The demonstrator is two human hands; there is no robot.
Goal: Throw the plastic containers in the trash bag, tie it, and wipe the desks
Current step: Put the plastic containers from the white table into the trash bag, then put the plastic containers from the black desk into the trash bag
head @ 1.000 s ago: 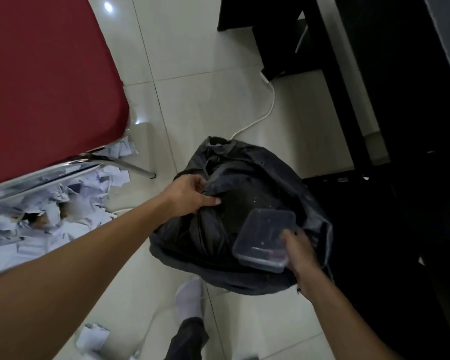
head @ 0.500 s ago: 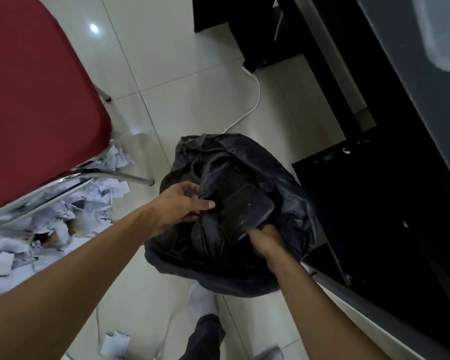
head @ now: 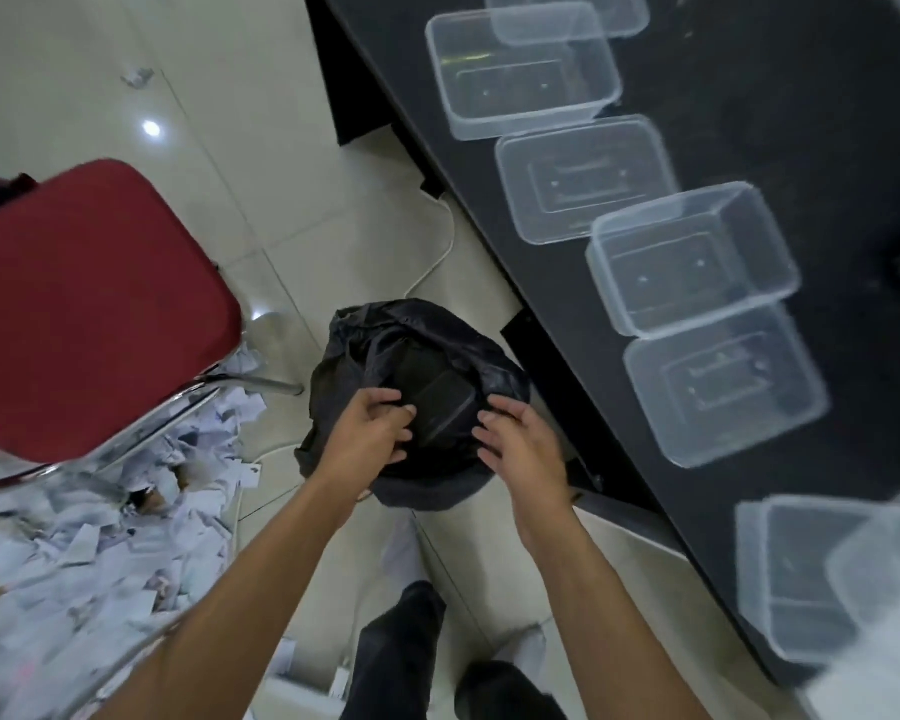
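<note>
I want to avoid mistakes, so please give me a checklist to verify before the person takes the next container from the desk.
1. Mouth of the trash bag held open: ok, the left hand grips its rim.
2. One container inside the bag: ok, it lies in the mouth.
3. The right hand free: ok, fingers relaxed, holding nothing.
4. The desk cleared: not ok, several clear containers lie on it.
5. Room deeper in the bag: cannot tell.
</note>
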